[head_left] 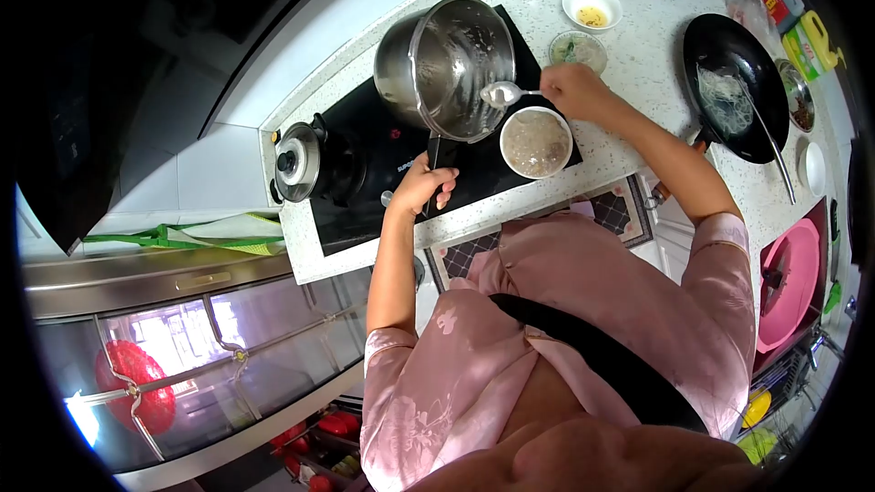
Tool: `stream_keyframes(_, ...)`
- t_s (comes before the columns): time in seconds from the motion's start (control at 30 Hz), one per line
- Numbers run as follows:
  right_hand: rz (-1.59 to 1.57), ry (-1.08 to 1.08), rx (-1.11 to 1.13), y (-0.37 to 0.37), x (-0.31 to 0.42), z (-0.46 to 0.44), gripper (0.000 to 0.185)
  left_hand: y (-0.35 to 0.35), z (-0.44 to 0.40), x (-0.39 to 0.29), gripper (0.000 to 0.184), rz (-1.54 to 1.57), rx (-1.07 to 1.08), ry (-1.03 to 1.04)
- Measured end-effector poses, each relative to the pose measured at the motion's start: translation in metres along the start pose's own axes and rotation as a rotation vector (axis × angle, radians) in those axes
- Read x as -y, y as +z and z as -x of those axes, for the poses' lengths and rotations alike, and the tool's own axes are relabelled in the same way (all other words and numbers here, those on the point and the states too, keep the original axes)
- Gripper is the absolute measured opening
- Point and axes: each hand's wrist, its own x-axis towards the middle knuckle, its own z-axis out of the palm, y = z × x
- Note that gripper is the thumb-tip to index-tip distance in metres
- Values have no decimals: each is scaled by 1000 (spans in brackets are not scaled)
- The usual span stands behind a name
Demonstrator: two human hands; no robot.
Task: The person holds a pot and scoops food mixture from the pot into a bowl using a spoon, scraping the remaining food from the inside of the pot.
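My left hand (422,188) is wrapped round the black handle of a deep steel pot (394,64). The pot is tilted, its mouth facing right, and its inside wall looks wet. In my right hand (577,91) is a metal spoon (501,94), its bowl at the pot's rim with something pale in it. Just below the spoon stands a white bowl (537,143), filled almost to the brim with a greyish, soupy food. A glass bowl (579,52) with some green bits sits behind my right hand.
Under the pot lies a black cooktop (365,191), with a small lidded pot (299,162) at its left. A white bowl (592,7) holds yellow bits. A black wok (729,46) contains noodle-like strands and a long utensil. A pink basin (791,287) is at right.
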Motion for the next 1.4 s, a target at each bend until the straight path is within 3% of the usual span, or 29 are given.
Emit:
stream_keyframes(0.13,110,58,-14,12,8,-49,7,-2,-2,2,20,-19,14,18)
stream_keyframes(0.3,525,-146,-63,20,13,-72,9,-1,-1,1,19,-20,-1,39)
stream_keyframes(0.43,594,-248,2,29,18,-74,9,-2,-2,2,19,-21,39,35)
stream_keyframes(0.5,625,-422,-23,32,19,-77,8,-2,-2,2,18,-12,25,25)
stream_keyframes(0.73,763,-372,-33,36,22,-97,10,2,1,-3,21,-30,29,13)
stream_keyframes(0.83,691,-437,49,38,21,-100,11,3,2,-2,21,-26,2,26)
stream_keyframes(0.9,624,-330,207,26,38,-90,11,0,0,0,21,-34,21,31)
stream_keyframes(1.0,488,-161,220,24,36,-75,8,-2,-1,0,21,-28,48,39)
stream_keyframes(1.13,364,-233,291,12,33,-52,7,-2,0,-1,18,-24,48,41)
stream_keyframes(1.2,123,-219,319,2,38,-41,7,-2,2,-2,17,-24,43,37)
stream_keyframes(1.33,-73,-215,289,-3,21,-22,7,-3,0,0,18,9,47,20)
stream_keyframes(1.4,-314,149,502,-27,32,-10,6,1,2,-2,20,-4,29,25)
